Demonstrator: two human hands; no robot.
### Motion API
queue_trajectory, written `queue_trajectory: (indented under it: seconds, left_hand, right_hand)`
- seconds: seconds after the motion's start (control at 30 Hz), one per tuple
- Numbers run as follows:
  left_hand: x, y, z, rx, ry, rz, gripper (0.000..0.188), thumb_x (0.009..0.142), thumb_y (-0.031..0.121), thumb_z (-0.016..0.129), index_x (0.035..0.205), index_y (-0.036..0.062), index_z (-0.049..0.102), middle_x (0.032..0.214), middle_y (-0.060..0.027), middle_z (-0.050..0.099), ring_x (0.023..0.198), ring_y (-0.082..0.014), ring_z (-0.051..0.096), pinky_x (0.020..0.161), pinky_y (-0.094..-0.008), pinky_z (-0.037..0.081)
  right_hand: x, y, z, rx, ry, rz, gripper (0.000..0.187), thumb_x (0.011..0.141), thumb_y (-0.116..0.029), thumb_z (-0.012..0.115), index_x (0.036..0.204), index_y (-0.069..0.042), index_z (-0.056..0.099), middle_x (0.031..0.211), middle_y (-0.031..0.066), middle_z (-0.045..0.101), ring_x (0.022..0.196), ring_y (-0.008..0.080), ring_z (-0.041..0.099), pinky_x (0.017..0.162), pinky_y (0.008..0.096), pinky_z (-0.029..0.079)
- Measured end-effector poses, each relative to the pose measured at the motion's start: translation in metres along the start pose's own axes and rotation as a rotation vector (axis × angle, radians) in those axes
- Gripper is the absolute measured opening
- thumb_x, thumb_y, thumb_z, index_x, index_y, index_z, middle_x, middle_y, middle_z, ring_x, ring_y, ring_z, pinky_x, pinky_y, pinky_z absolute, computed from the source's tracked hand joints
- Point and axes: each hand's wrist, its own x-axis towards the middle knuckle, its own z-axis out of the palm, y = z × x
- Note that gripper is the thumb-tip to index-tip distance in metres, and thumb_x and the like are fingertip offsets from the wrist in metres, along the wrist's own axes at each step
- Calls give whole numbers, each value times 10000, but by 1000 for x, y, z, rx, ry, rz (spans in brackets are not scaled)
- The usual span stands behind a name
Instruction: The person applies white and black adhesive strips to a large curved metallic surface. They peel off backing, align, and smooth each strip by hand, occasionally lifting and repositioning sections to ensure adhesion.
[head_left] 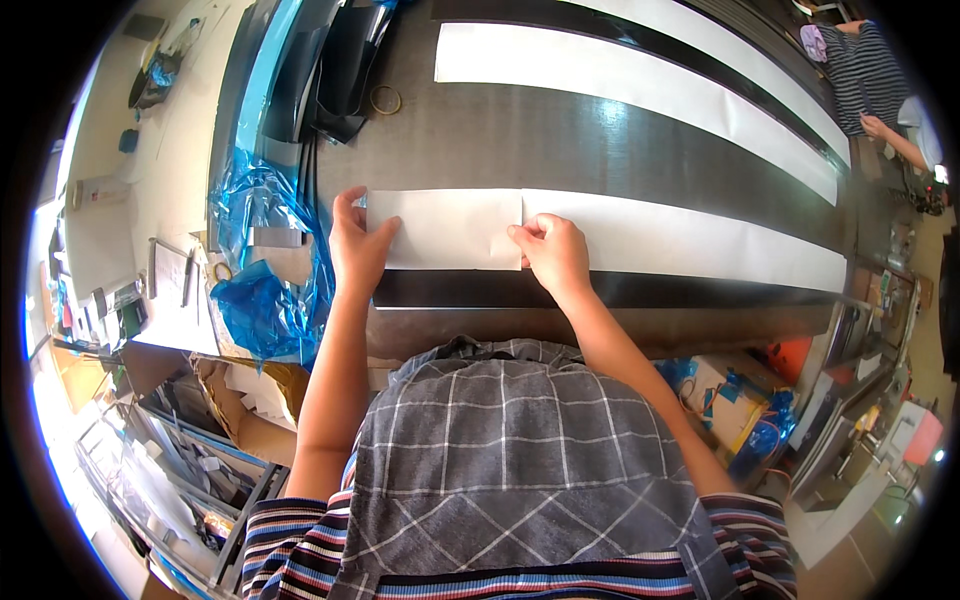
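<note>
Dark glossy desk (pixel 600 140), workshop clutter around. White paper strip (pixel 690 245) runs left-right across it, long axis to the right. Left hand (pixel 355 245) lies flat on its left end; right hand (pixel 550 250) pinches its mid-seam. Left is nearer the end.

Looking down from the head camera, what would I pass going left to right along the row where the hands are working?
Crumpled blue plastic film → left hand, flat on the white paper strip's end → right hand, pinching the strip at a seam → the rest of the strip, running right across the dark table.
</note>
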Motion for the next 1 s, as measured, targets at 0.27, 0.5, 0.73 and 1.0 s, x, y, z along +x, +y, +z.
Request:
queue_trajectory:
  seconds: [0.27,0.5,0.73,1.0]
  left_hand:
    - [-3,2,3,-36,16,14,557,718,98,734,1209,45,479,783,-103,602,687,-207,602,650,-326,500]
    - [-3,-1,5,-17,28,35,572,723,126,741,1222,55,470,800,-120,603,700,-222,605,661,-340,501]
    - [-4,-2,6,9,35,30,575,724,104,742,1225,57,465,810,-109,602,713,-212,606,676,-326,500]
    - [-5,5,7,54,46,2,572,739,60,732,1241,65,457,819,-77,603,725,-158,603,680,-283,498]
  right_hand:
    - [2,1,3,-119,57,-62,248,807,-264,697,742,-31,646,621,90,643,559,213,632,569,338,481]
    - [-1,-15,-3,-382,120,-151,253,797,-290,681,731,-48,648,620,114,643,611,289,637,599,375,485]
    - [4,-11,-2,-285,43,-69,245,778,-275,686,716,-43,635,683,162,646,689,359,637,646,430,502]
    - [1,-20,-4,-336,73,-107,236,783,-251,667,706,-32,623,690,172,646,698,372,636,650,435,505]
